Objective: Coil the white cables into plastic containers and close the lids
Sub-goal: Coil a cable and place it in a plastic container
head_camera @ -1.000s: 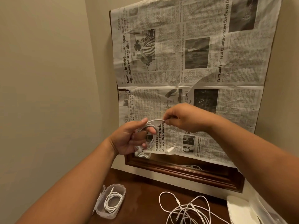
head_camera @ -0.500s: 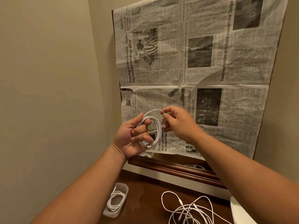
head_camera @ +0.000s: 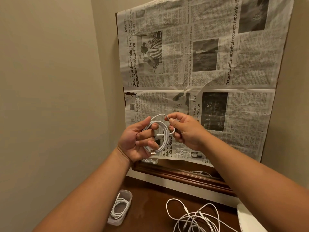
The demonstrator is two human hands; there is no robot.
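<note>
the white cable (head_camera: pixel 161 131) sits bundled in my hands, raised in front of the newspaper (head_camera: pixel 192 67) on the wall. since a second ago the free run has been drawn in: it was stretched between the hands, and now i see several loops stacked, with the usb plug hanging at the bottom. i judge the coiling nearly done.

far left, low on the surface (head_camera: pixel 150 206), an open plastic container (head_camera: pixel 120 207) already holds a coiled cable, lid not on. my left hand (head_camera: pixel 138 141) is palm up, fingers curled through the loops, gripping the coil. my right hand (head_camera: pixel 187 129) has moved closer, pinching the last turn between thumb and forefinger. lower right, a loose tangle of cables (head_camera: pixel 197 216) waits on the surface.
</note>
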